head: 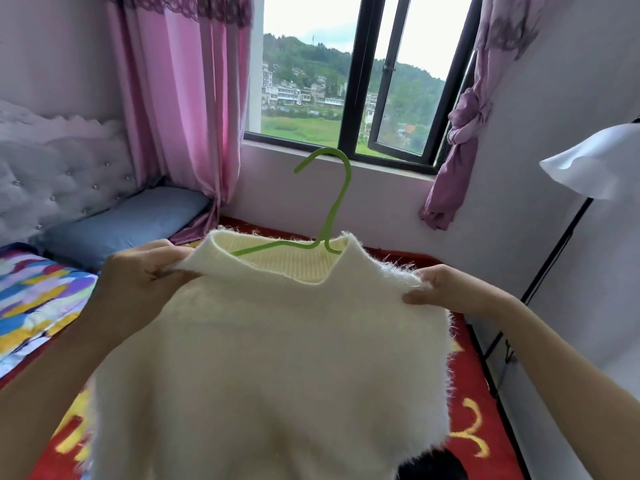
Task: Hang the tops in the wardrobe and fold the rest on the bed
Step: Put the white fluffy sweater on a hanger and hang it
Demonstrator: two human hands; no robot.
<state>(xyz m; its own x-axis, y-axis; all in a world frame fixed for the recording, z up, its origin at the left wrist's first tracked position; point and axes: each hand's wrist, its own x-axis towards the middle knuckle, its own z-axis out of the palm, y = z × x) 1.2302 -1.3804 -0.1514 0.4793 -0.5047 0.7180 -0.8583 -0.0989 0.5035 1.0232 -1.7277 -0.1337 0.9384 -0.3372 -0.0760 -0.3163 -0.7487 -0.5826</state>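
A fluffy cream sweater [277, 358] hangs in front of me over the bed. A green hanger [337, 199] sits inside its neck, the hook sticking up above the collar. My left hand [138, 275] pinches the sweater's left shoulder next to the collar. My right hand [446, 289] pinches the right shoulder. The wardrobe's black frame [550, 265] with a white cover [595, 161] stands at the right edge.
Below lies the bed with a red and yellow patterned cover [471, 427], a multicoloured quilt [34, 299] at the left and a blue pillow [128, 220] by the padded headboard. A window [346, 81] with pink curtains is ahead. A dark garment [433, 465] shows at the bottom.
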